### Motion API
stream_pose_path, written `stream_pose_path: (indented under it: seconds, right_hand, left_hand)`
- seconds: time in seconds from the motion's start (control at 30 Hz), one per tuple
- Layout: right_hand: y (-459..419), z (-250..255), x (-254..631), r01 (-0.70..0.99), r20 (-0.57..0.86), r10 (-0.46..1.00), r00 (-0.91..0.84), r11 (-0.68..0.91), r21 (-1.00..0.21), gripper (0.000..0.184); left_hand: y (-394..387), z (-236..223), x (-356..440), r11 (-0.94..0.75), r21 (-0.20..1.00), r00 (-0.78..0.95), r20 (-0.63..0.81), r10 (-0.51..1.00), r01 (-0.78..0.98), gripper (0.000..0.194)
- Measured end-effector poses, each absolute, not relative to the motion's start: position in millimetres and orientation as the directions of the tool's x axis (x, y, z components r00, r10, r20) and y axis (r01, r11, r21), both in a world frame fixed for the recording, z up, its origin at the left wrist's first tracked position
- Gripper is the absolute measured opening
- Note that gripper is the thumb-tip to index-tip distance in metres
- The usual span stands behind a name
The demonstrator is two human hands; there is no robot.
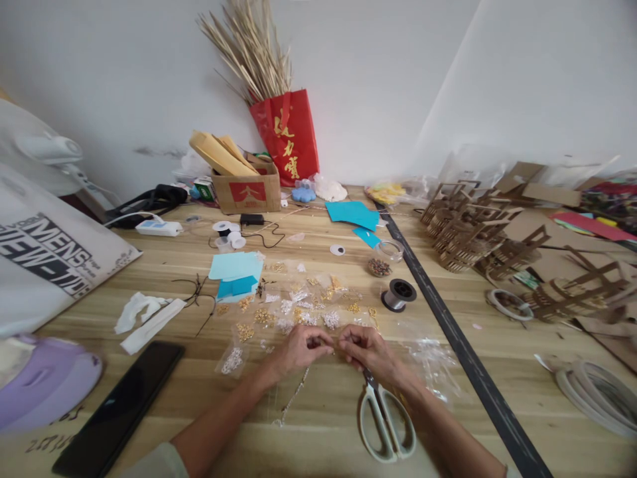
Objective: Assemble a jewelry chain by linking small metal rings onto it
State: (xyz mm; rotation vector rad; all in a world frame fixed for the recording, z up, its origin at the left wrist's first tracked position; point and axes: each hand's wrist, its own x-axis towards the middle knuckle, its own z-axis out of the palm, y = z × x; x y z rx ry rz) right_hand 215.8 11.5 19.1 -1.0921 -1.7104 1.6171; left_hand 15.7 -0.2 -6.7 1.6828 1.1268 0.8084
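Note:
Close together at the middle of the table, my left hand and my right hand are both closed in a pinch. Whatever sits between the fingertips is too small to make out. Below my left hand a thin beaded strand runs down toward me; I cannot tell whether it joins what the fingers pinch. White-handled scissors lie under my right wrist, their blades partly hidden. Just beyond the hands are small clear bags of gold findings and silver findings.
A wire spool and a dish of brown beads stand beyond my right hand. A black phone lies at left. Clear plastic bags are right of my hand, near a dark strip. Wooden baskets stand far right.

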Motion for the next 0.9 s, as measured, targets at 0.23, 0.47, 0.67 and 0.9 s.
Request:
stream_pose_path:
  seconds: [0.23,0.47,0.67,0.9]
  right_hand:
    - [10,21,213,0.17,-0.131,0.822,-0.555,-0.043,-0.985,0.04]
    - [11,21,213,0.173,-0.151,0.82,-0.552,-0.064,-0.983,0.036]
    - [10,20,212,0.184,-0.133,0.827,-0.546,-0.036,-0.982,0.035]
    - [10,19,212,0.213,-0.137,0.825,-0.548,-0.021,-0.977,0.034]
  left_hand:
    - [-1,-7,17,-0.162,0.922,0.356,0.028,0.934,0.351,0.011]
    - [-2,4,16,-0.202,0.914,0.374,0.06,0.926,0.352,0.031]
    - [-3,8,16,-0.123,0.946,0.381,0.0,0.925,0.3,0.028]
    - [-3,2,18,-0.004,0.96,0.36,-0.1,0.928,0.279,0.011]
